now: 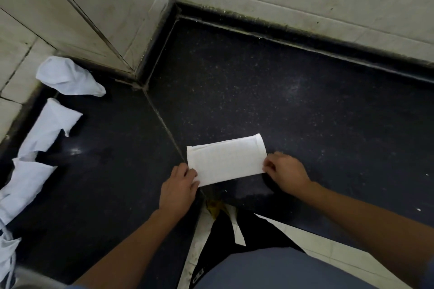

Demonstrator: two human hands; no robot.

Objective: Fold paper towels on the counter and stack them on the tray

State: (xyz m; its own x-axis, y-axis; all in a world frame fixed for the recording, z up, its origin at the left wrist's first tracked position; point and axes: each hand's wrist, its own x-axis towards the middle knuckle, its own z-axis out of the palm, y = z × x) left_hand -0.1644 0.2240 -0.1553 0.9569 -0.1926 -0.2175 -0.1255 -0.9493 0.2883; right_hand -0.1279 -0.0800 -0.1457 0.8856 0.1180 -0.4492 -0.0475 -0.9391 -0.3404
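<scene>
A white paper towel (226, 159), folded into a long rectangle, lies flat on the dark speckled counter (293, 105) near its front edge. My left hand (180, 185) pinches the towel's near-left corner. My right hand (285, 171) pinches its right end, fingers curled over the edge. No tray shows in this view.
Several crumpled white paper towels (68, 76) lie in a row along the counter's left side by the tiled wall (98, 7), another towel (50, 124) below it. A seam (162, 119) crosses the counter. The counter's front edge runs under my arms, with floor tiles below.
</scene>
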